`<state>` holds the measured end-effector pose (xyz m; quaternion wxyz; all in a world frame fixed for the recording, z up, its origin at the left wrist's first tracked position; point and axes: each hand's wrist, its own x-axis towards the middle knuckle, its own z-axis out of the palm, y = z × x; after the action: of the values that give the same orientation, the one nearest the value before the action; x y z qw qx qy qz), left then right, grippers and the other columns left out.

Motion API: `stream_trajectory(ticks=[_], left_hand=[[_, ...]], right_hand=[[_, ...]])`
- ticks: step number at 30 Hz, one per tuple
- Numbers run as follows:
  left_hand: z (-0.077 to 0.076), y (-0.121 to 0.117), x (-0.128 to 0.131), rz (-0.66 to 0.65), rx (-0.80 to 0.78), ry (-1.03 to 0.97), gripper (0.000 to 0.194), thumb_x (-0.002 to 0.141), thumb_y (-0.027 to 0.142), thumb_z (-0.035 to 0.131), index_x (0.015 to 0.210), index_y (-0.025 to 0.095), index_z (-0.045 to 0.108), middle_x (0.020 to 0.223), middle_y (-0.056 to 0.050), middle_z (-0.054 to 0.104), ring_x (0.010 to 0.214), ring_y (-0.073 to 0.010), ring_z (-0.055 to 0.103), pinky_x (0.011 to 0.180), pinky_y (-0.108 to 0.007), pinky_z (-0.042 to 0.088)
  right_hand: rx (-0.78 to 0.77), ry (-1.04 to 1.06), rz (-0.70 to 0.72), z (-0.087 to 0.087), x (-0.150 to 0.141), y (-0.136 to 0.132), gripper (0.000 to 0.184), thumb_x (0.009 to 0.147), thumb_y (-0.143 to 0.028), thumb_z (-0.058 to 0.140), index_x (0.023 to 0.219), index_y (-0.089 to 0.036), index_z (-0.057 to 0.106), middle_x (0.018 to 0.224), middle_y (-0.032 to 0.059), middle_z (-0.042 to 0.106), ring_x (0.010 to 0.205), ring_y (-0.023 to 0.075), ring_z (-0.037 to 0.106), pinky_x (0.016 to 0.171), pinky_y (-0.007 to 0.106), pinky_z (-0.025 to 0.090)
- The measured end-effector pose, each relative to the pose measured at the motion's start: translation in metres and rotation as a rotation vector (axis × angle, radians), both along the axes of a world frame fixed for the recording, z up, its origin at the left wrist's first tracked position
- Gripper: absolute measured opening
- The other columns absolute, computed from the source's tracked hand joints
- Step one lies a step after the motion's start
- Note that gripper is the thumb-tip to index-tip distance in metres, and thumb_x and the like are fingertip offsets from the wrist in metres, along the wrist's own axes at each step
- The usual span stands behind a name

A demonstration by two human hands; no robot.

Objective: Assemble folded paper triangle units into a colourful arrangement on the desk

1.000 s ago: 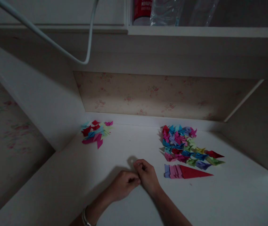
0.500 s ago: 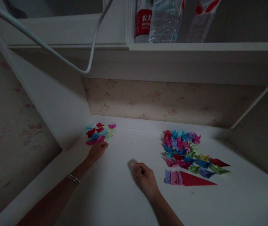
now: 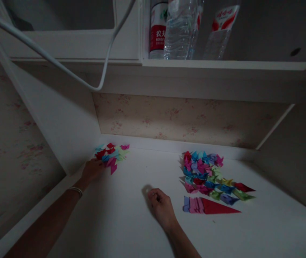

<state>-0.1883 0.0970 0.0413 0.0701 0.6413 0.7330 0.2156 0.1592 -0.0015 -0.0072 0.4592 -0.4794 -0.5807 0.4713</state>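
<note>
A small heap of folded paper pieces (image 3: 115,154) in red, blue, green and pink lies at the far left of the white tabletop. My left hand (image 3: 92,170), with a bracelet at the wrist, reaches to the heap's near left edge. Its fingers are extended, with their tips against the papers and partly hidden. One pink folded paper (image 3: 112,167) juts toward me from the heap. Mid-table, my right hand (image 3: 161,207) rests closed, fingers curled, and nothing shows in it. To its right lies a larger cluster of colourful folded papers (image 3: 205,170).
In front of the cluster lies a flat row of nested papers (image 3: 196,205), ending in a long red point. Plastic bottles (image 3: 178,32) stand on the shelf above. A white cable (image 3: 96,88) hangs at upper left. Side panels and a papered wall (image 3: 169,118) enclose the table.
My left hand has shifted left along the heap, uncovering the pink paper at its near side. The right hand keeps its closed pose. The camera view has tilted slightly up.
</note>
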Motion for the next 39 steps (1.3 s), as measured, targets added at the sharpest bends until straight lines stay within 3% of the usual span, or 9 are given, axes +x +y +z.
stream_trajectory(ticks=[7,13,17,22,26,29,32,35,39], left_hand=[[-0.015,0.012,0.002,0.03,-0.062,0.1,0.028,0.085,0.029,0.045,0.08,0.018,0.07,0.091,-0.009,0.07,0.088,-0.0251,0.063,0.084,-0.034,0.043],[-0.002,0.004,0.003,0.109,0.0,0.065,0.033,0.086,0.026,0.04,0.099,0.013,0.068,0.103,-0.015,0.069,0.097,-0.0288,0.063,0.087,-0.037,0.043],[0.006,-0.014,0.021,0.052,0.04,-0.025,0.036,0.086,0.03,0.04,0.109,0.016,0.065,0.108,-0.009,0.069,0.096,-0.0236,0.064,0.083,-0.031,0.046],[0.005,-0.057,0.076,-0.109,0.02,-0.497,0.029,0.076,0.034,0.052,0.096,0.018,0.067,0.097,-0.005,0.07,0.084,-0.0206,0.062,0.073,-0.029,0.048],[-0.002,-0.098,0.134,-0.225,-0.123,-0.939,0.031,0.074,0.032,0.058,0.101,0.019,0.066,0.091,-0.005,0.068,0.079,-0.0179,0.058,0.07,-0.028,0.046],[-0.009,-0.123,0.172,-0.312,-0.266,-1.282,0.03,0.075,0.031,0.063,0.102,0.02,0.068,0.085,-0.005,0.067,0.071,-0.0149,0.053,0.068,-0.028,0.042],[-0.012,-0.137,0.198,-0.434,-0.429,-1.581,0.028,0.075,0.028,0.068,0.102,0.019,0.07,0.091,-0.007,0.065,0.071,-0.0137,0.052,0.068,-0.029,0.04],[-0.013,-0.141,0.213,-0.511,-0.514,-1.724,0.031,0.076,0.022,0.069,0.107,0.021,0.07,0.092,-0.007,0.063,0.074,-0.0132,0.052,0.069,-0.028,0.039],[-0.018,-0.14,0.225,-0.482,-0.56,-1.708,0.036,0.073,0.017,0.072,0.108,0.021,0.069,0.09,-0.005,0.063,0.07,-0.0108,0.051,0.069,-0.026,0.039]], right_hand=[[0.052,-0.031,-0.01,-0.002,0.0,0.0,0.034,0.083,-0.048,0.054,0.078,-0.018,0.067,0.058,-0.0022,0.054,0.055,0.0126,0.045,0.051,0.023,0.033],[0.017,0.039,0.003,-0.003,0.0,0.0,0.032,0.083,-0.048,0.055,0.079,-0.018,0.066,0.059,-0.0018,0.055,0.054,0.0124,0.046,0.05,0.023,0.033],[0.024,0.054,0.01,-0.004,0.0,-0.001,0.03,0.083,-0.045,0.056,0.079,-0.017,0.066,0.06,-0.0016,0.054,0.056,0.0123,0.046,0.051,0.023,0.034],[-0.02,0.143,0.012,-0.002,-0.002,-0.005,0.031,0.083,-0.047,0.058,0.086,-0.017,0.065,0.062,-0.0018,0.052,0.054,0.0106,0.041,0.048,0.022,0.031],[-0.015,0.208,0.043,0.01,0.01,-0.017,0.042,0.081,-0.043,0.063,0.119,-0.024,0.056,0.091,0.0025,0.058,0.054,0.0088,0.043,0.045,0.021,0.034],[0.079,0.14,0.093,0.023,0.031,-0.028,0.051,0.083,-0.032,0.061,0.132,-0.035,0.048,0.121,0.0056,0.052,0.069,0.012,0.054,0.056,0.024,0.044],[0.155,0.043,0.174,0.035,0.057,-0.036,0.04,0.084,-0.024,0.059,0.123,-0.033,0.058,0.119,0.0057,0.055,0.086,0.0168,0.057,0.068,0.028,0.047],[0.173,0.0,0.198,0.039,0.078,-0.04,0.029,0.085,-0.026,0.06,0.113,-0.028,0.065,0.104,0.0058,0.061,0.089,0.0185,0.058,0.072,0.029,0.047],[0.218,-0.023,0.142,0.027,0.09,-0.043,0.026,0.085,-0.033,0.062,0.108,-0.024,0.068,0.099,0.0065,0.065,0.086,0.0187,0.059,0.073,0.029,0.046]])
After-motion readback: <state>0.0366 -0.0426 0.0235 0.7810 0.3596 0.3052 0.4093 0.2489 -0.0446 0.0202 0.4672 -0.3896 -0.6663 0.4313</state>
